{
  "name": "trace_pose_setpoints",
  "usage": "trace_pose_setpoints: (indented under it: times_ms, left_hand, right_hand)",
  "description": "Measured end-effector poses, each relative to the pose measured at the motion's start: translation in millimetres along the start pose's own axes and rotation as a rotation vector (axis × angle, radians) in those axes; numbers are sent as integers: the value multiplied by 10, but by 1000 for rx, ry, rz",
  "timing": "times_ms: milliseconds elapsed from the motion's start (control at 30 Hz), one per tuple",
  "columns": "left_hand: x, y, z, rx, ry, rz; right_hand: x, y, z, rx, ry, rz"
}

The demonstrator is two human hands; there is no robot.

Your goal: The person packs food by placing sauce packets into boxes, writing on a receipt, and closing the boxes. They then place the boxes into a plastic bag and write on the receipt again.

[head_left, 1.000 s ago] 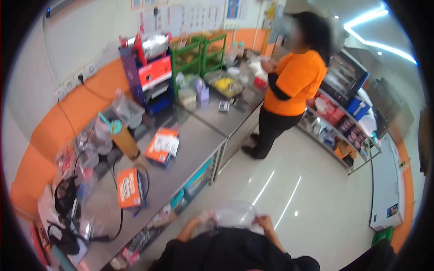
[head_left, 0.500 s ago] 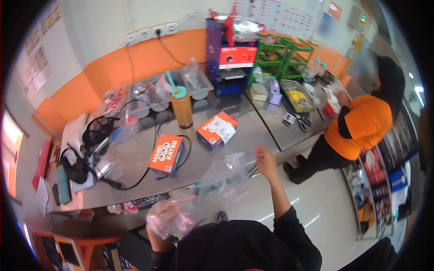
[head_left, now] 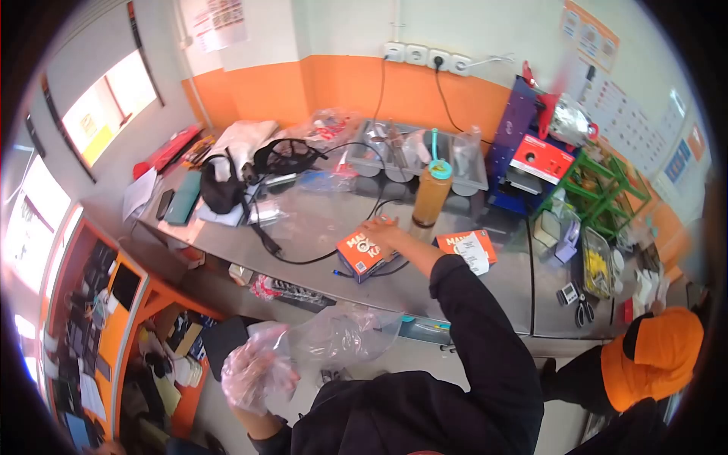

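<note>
A clear plastic bag (head_left: 345, 334) covers my left hand (head_left: 258, 369) and hangs out to the right, below the table's front edge. The fingers are bent inside the film, holding it. My right hand (head_left: 381, 233) is on the back part of an orange carton (head_left: 362, 254) with white lettering, its fingers over the upper edge; the underside of the grip is hidden. To the right of that forearm lies a second orange carton (head_left: 485, 246) with a white paper slip (head_left: 472, 252) on top. Behind them stands a bottle of brown drink (head_left: 432, 196) with a turquoise lid.
Black cables (head_left: 303, 262) run across the steel table (head_left: 447, 303) beside the carton. Grey bins (head_left: 474, 163) and a purple-and-red machine (head_left: 531, 159) stand behind. Scissors (head_left: 582, 311) and a metal tray (head_left: 597, 265) lie right. A person in orange (head_left: 652, 356) stands at the far right.
My view has turned left. My right hand has moved from above the table's front edge onto the left carton. My left hand still holds the plastic bag.
</note>
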State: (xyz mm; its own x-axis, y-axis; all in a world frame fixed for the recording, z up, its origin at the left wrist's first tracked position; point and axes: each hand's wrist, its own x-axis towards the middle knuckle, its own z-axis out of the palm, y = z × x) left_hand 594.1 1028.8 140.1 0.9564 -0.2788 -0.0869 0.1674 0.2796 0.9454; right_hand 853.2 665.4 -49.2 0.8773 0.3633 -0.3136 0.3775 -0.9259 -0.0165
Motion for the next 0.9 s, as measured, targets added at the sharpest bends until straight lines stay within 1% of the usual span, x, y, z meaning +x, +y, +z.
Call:
trace_pose_setpoints:
  times_ms: [33, 67, 133, 200, 233, 300, 333, 433, 533, 633, 667, 700, 767, 833, 867, 900]
  left_hand:
    - [154, -248, -200, 235, -101, 354]
    - [399, -632, -453, 478, -208, 700]
    - [490, -646, -402, 456, -271, 629]
    - [550, -485, -131, -89, -162, -188]
    - [642, -524, -76, -144, -167, -191]
    - [847, -645, 11, -249, -188, -201]
    - [907, -629, 99, -299, -217, -168]
    - [952, -685, 277, -626, -97, 2]
    - [847, -783, 281, -785, -44, 130]
    - [655, -919, 193, -839, -21, 196]
    - [583, -966, 171, -846, -14, 208]
    - [510, -1026, 151, -856, -7, 218]
    - [366, -1147, 99, -866, 16, 239]
    - [324, -1241, 1, -922, 50, 245]
    - [350, -1271, -81, -1017, 84, 237]
    - [386, -1284, -157, -977, 104, 190]
  right_hand:
    - [-35, 6, -95, 80, -69, 21]
    - [-99, 27, -184, 146, -48, -16]
    - [-284, 75, -415, 281, -12, -76]
    - [-609, 20, -787, 320, 57, -184]
    - [-809, -29, -1031, 339, 102, -231]
    - [-1189, -166, -1473, 393, 95, -397]
    - [-1355, -237, -1649, 417, 95, -478]
    - [-1705, -495, -1956, 497, 85, -615]
    - [-1810, -870, -2068, 631, 23, -639]
    - [-1542, -1183, -1706, 706, 161, -712]
    - [-1553, -1306, -1621, 823, 100, -614]
    - [-1496, -1417, -1439, 834, 192, -569]
    - [-1248, -1594, -859, 860, 370, -482]
    - [-1142, -1730, -317, 840, 381, -330]
    - [-1163, -1763, -156, 827, 386, -249]
    - [-1234, -1766, -76, 803, 319, -244]
